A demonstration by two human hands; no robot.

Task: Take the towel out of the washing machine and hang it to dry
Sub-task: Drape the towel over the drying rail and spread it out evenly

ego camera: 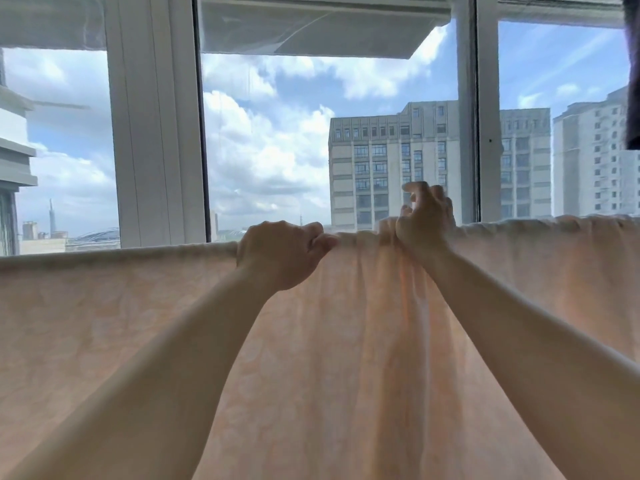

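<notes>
Both hands work mid-frame: left hand (282, 258) pinches the towel (104, 306) at its top fold; right hand (424, 216) grips bunched cloth beside it. Draped across the frame, soft, light; best held along that fold.

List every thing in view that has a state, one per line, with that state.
towel: draped over a line or rail hidden beneath it, spread wide, bunched in folds between the hands
left hand: fingers curled, gripping the towel's top edge
right hand: at the top edge, fingers loosely curled; grip unclear
window: open or closed, cannot tell
</notes>
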